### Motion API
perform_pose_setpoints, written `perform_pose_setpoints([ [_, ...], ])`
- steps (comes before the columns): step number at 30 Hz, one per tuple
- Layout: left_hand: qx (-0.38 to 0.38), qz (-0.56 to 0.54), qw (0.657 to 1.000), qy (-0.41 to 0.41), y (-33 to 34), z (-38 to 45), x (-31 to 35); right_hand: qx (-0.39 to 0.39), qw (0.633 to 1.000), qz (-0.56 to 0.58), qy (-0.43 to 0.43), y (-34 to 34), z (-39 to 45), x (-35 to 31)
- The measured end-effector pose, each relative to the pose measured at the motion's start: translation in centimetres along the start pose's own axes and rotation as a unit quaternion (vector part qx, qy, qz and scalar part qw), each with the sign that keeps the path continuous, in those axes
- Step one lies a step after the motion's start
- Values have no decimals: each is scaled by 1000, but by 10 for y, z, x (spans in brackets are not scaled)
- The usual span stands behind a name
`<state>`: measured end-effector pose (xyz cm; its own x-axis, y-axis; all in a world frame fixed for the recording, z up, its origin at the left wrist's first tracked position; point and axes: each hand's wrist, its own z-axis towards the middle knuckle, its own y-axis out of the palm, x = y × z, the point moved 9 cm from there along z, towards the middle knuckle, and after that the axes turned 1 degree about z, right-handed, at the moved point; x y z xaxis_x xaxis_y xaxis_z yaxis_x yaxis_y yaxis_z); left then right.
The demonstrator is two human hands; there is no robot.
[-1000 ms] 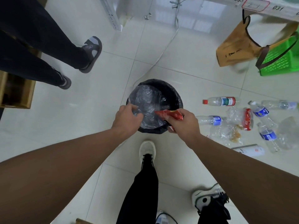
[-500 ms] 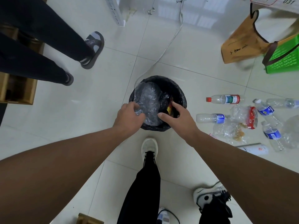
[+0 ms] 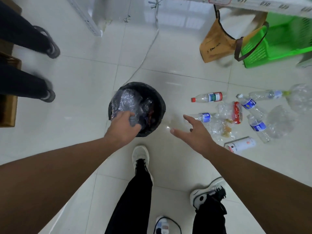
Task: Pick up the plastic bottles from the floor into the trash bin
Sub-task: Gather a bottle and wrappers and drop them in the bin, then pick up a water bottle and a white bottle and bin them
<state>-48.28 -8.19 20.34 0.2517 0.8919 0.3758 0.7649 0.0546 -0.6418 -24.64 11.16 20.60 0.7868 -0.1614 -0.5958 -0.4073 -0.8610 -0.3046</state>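
Plastic bottles (image 3: 208, 97) clear, blue-labelled, scattered, left hand (image 3: 122, 126) gripping crumpled plastic (image 3: 125, 102), right hand (image 3: 194, 130) spread empty

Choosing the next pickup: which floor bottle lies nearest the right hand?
The small blue-label bottle just beyond the right hand's fingertips; the others lie farther right.

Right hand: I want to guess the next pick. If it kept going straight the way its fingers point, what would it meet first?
Probably the small blue-labelled bottle lying just beyond the open right hand; its fingers point at it. Depth is hard to judge from above.
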Motion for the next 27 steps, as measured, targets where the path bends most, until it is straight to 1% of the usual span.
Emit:
perform_pose_setpoints([
  [4,-24,57,997,42,40,-8,61,22,999,3,28,-65,-27,61],
  [8,-56,104,990,77,97,-15,127,51,997,24,60,-136,-56,127],
  [13,-79,109,984,117,170,-38,208,97,990,47,90,-217,-92,201],
  [16,-97,135,978,126,204,-54,248,94,988,50,109,-252,-110,237],
  [18,-100,161,973,132,222,-61,268,96,987,49,118,-273,-117,255],
  [22,-97,185,969,135,249,-60,296,130,979,72,136,-300,-116,278],
  [24,-90,191,969,126,260,-53,300,151,971,100,156,-303,-108,291],
  [27,-88,220,966,106,277,-26,292,171,950,156,211,-294,-82,320],
])
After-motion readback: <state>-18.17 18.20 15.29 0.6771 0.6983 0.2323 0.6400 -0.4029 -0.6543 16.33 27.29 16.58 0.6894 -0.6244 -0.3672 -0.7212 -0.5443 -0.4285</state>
